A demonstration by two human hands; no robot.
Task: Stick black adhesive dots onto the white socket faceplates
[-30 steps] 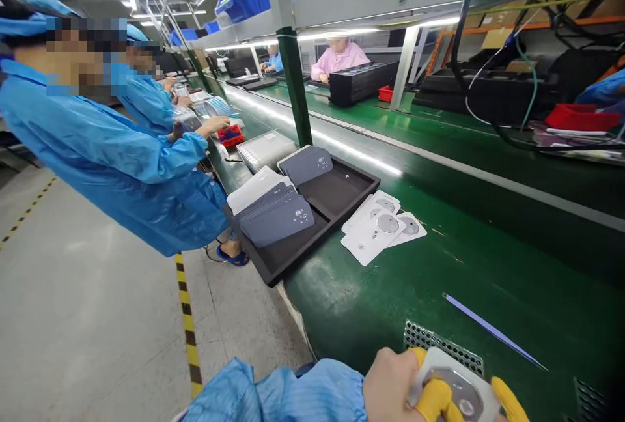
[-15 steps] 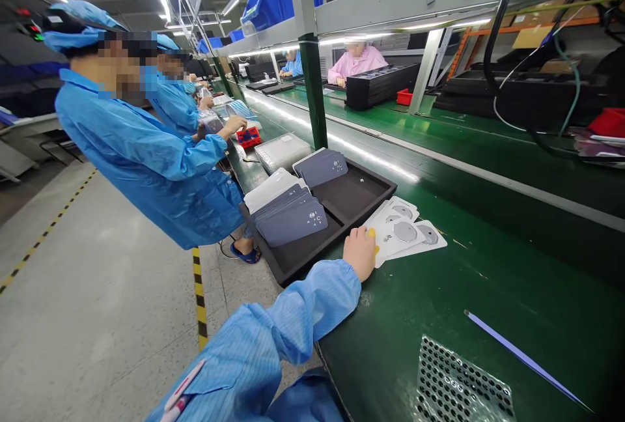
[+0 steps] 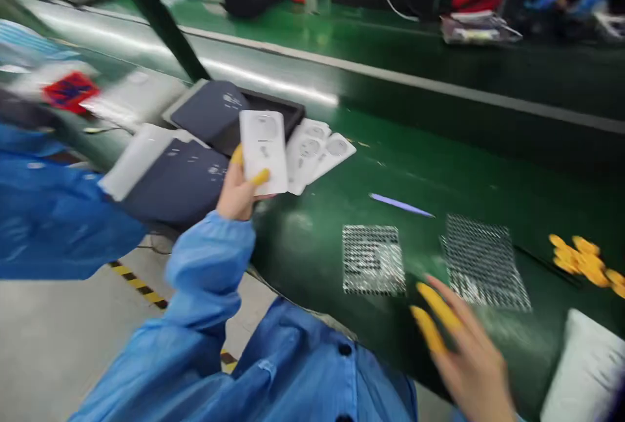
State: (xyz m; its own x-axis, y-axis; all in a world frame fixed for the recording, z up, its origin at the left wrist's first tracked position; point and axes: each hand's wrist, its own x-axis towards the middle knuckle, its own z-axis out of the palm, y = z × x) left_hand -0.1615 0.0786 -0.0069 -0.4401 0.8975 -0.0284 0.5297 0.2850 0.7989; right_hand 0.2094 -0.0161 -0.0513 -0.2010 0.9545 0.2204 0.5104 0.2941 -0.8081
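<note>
My left hand [image 3: 238,193], with yellow finger cots on its thumb and a finger, grips a flat white rectangular panel [image 3: 263,148] bearing a faint round outline. It is raised above the bench, tilted towards me. Behind it, several similar white panels [image 3: 315,155] lie fanned out on the green bench. My right hand [image 3: 463,347], slightly blurred, hovers over the bench edge with its fingers apart and nothing in them; it also wears yellow finger cots. Closest to it are two clear sheets with rows of small dark dots, a smaller sheet [image 3: 374,259] and a larger sheet [image 3: 483,256].
A black tray [image 3: 288,109] holds stacks of dark grey panels [image 3: 180,174] at left. Beyond the sheets lies a slim purple tool [image 3: 401,204]. Yellow finger cots [image 3: 583,259] and a white packet [image 3: 586,370] lie at right. A co-worker's blue sleeve [image 3: 63,207] is close on my left.
My left hand has lifted a white panel from the pile beside the tray. The view has swung right and down, and my right hand has come into sight.
</note>
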